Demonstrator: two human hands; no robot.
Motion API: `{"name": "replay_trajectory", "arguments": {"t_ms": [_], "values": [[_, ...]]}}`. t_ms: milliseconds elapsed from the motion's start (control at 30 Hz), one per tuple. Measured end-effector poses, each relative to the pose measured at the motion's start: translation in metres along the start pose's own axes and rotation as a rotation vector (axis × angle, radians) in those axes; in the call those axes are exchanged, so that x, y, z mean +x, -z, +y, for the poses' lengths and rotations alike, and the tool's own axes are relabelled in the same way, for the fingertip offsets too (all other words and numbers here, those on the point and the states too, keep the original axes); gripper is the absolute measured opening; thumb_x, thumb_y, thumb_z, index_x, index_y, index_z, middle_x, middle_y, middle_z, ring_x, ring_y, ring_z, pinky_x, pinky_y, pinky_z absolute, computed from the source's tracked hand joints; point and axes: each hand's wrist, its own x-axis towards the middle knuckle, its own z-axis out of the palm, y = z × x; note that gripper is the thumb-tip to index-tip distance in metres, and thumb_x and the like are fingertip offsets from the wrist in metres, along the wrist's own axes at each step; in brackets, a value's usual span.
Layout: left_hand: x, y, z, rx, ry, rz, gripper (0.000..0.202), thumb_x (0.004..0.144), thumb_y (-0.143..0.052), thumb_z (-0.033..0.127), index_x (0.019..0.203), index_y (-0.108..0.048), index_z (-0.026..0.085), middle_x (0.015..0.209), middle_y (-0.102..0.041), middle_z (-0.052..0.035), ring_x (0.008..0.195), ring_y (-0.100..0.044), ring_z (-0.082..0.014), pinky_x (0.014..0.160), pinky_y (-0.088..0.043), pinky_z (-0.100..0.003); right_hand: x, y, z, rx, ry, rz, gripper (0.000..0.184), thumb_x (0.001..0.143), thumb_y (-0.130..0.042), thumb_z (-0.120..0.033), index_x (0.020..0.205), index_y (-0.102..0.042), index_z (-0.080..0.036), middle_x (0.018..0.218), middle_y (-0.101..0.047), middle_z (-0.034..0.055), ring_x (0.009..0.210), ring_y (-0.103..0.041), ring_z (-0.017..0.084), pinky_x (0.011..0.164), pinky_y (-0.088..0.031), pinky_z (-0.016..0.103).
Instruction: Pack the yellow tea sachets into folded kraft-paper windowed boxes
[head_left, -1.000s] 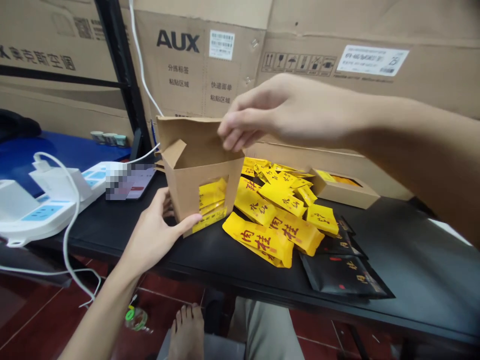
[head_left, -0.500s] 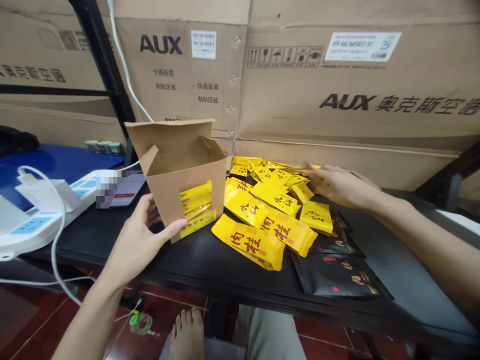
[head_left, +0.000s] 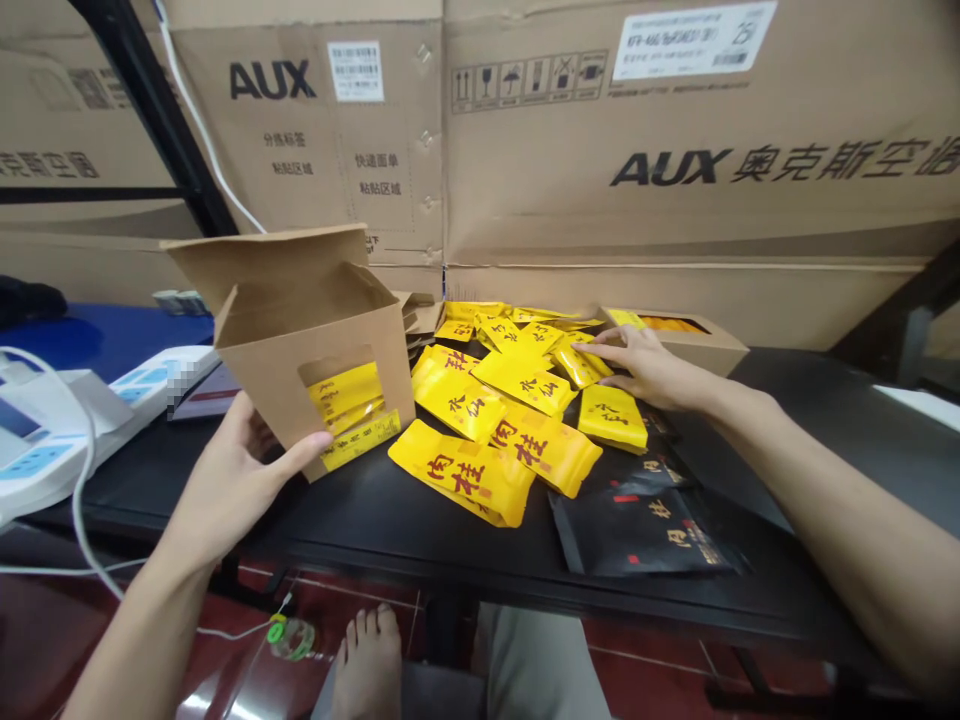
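My left hand (head_left: pixel 238 472) curls around the kraft box (head_left: pixel 259 368), thumb stretched under its window; right of the box, my right hand (head_left: pixel 646 370) lies spread, arm extended, fingertips on yellow sachets (head_left: pixel 521 382).

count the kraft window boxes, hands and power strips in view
kraft window boxes: 2 (held kraft window box, rear kraft window box)
hands: 2 (left hand, right hand)
white power strip: 1
total: 5

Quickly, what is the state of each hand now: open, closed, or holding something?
Left hand: holding the kraft paper box.
Right hand: open, just over the yellow sachets.
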Motion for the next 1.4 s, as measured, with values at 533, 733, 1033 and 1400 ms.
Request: {"name": "replay_trajectory", "arguments": {"t_ms": [533, 733, 1033, 1400], "values": [[0.001, 0.001, -0.002, 0.004, 0.003, -0.004, 0.064, 0.073, -0.088, 0.043, 0.129, -0.060, 0.030, 0.139, -0.073, -0.0059, 0.130, -0.069, -0.0353, 0.117, -0.055, -0.055, -0.018, 0.037, -0.052, 0.705, -0.430, 0.397, 0.052, 0.085, -0.072, -0.050, 0.129, -0.071, -0.021, 0.135, -0.074, 0.0115, 0.118, -0.072, 0.030, 0.116, -0.051, 0.051], [0.001, 0.001, -0.002, -0.017, 0.002, -0.016, 0.063, 0.074, -0.087, 0.041, 0.129, -0.059, 0.029, 0.141, -0.072, -0.0066, 0.131, -0.069, -0.0341, 0.116, -0.057, -0.053, -0.010, 0.036, -0.081, 1.314, -0.582, 0.502, 0.026, 0.098, -0.062, -0.038, 0.096, -0.075, -0.016, 0.108, -0.081, 0.0113, 0.079, -0.073, 0.016, 0.075, -0.060, 0.025], [0.001, 0.002, -0.006, -0.026, -0.017, -0.034, 0.066, 0.073, -0.088, 0.045, 0.130, -0.058, 0.029, 0.143, -0.071, -0.0072, 0.133, -0.068, -0.0341, 0.117, -0.056, -0.054, -0.012, 0.039, -0.097, 1.231, -0.588, 0.469, 0.012, 0.097, -0.068, -0.028, 0.098, -0.073, -0.017, 0.094, -0.081, 0.0087, 0.061, -0.069, 0.010, 0.056, -0.055, 0.017], [0.001, 0.002, -0.005, -0.024, -0.010, -0.037, 0.063, 0.075, -0.088, 0.045, 0.128, -0.058, 0.029, 0.143, -0.071, -0.0078, 0.134, -0.068, -0.0347, 0.117, -0.055, -0.054, -0.013, 0.032, -0.087, 1.109, -0.515, 0.419, 0.034, 0.078, -0.085, -0.051, 0.090, -0.071, -0.023, 0.082, -0.079, 0.0053, 0.062, -0.071, 0.020, 0.065, -0.064, 0.036]]}}
